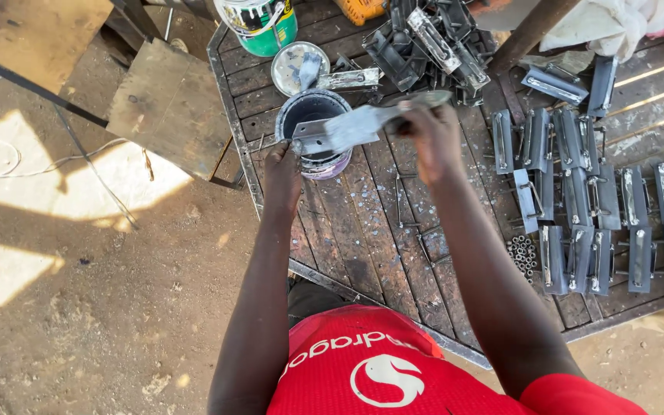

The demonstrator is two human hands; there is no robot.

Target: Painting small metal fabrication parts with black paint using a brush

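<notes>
1. One wooden counter (363,230), slatted and paint-spattered, carries everything.
2. Rows of grey metal brackets (593,223) lie at its right side.
3. Paint can (313,131) stands open beneath the hands.
4. Left hand (282,173) pinches one end of a metal bracket (351,127) above the can.
5. Right hand (432,138) is closed on a brush handle (424,100), its tip on the bracket.

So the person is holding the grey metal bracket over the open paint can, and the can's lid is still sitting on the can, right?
Not quite. In the head view both hands, left hand and right hand, do hold the grey metal bracket over the open paint can, but the lid is off: it lies on the wooden table just behind the can.
</notes>
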